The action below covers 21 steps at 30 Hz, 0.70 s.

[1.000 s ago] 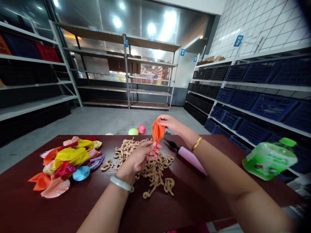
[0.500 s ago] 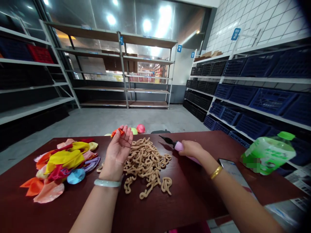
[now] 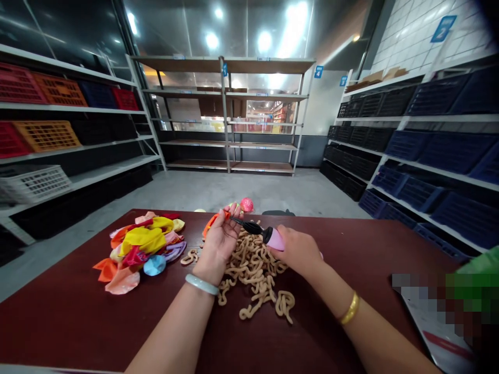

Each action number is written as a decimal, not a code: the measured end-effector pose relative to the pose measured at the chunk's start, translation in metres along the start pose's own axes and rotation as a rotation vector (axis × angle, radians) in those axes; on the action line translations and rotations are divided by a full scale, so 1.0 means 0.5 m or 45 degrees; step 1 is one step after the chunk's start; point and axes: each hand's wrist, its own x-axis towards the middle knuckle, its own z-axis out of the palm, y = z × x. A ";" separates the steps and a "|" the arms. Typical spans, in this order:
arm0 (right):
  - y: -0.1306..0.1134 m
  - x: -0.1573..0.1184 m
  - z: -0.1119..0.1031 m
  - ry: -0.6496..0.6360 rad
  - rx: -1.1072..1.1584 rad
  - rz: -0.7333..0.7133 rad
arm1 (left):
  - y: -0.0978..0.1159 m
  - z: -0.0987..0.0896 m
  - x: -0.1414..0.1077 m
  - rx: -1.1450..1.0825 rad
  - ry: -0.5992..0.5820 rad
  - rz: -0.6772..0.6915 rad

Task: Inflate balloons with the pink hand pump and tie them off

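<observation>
Since half a second ago, the lilac hand pump (image 3: 276, 241) has closed on the left hand (image 3: 220, 239), its black nozzle (image 3: 251, 227) now reaching the fingers, and the camera has turned leftward. Toward the near right of the dark red table (image 3: 97, 332) lies a phone (image 3: 444, 345), partly pixelated, with a green jug (image 3: 483, 265), cut off by the frame, beyond it. A gold bangle (image 3: 351, 308) circles the right wrist; a pale one (image 3: 201, 284), the left. The right hand (image 3: 295, 250) is wrapped firmly round the pump's body. The left hand is palm up and half open, fingers curled, keeping a limp orange balloon (image 3: 210, 224) at the thumb, above the table's far half; whether the nozzle is inside it cannot be told. Beneath the hands, tan rope-like pieces (image 3: 259, 265) spread mid-table. A heap of deflated balloons (image 3: 144, 241) lies toward the far left corner. Past the far edge show a round pink balloon (image 3: 247, 204), grey floor (image 3: 202, 184) and metal shelving (image 3: 225, 114), with plastic crates (image 3: 60, 89) on side racks.
</observation>
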 end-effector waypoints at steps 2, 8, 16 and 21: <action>0.007 0.001 -0.003 -0.026 0.007 0.023 | -0.010 0.006 -0.007 0.056 -0.013 0.004; 0.014 -0.001 -0.009 -0.074 0.030 0.032 | -0.035 0.009 -0.018 0.238 -0.085 0.132; 0.024 -0.005 0.000 -0.035 0.071 -0.007 | -0.083 0.006 -0.034 0.445 -0.080 0.174; 0.037 -0.007 -0.001 -0.028 0.075 -0.019 | -0.111 -0.001 -0.047 0.523 -0.156 0.136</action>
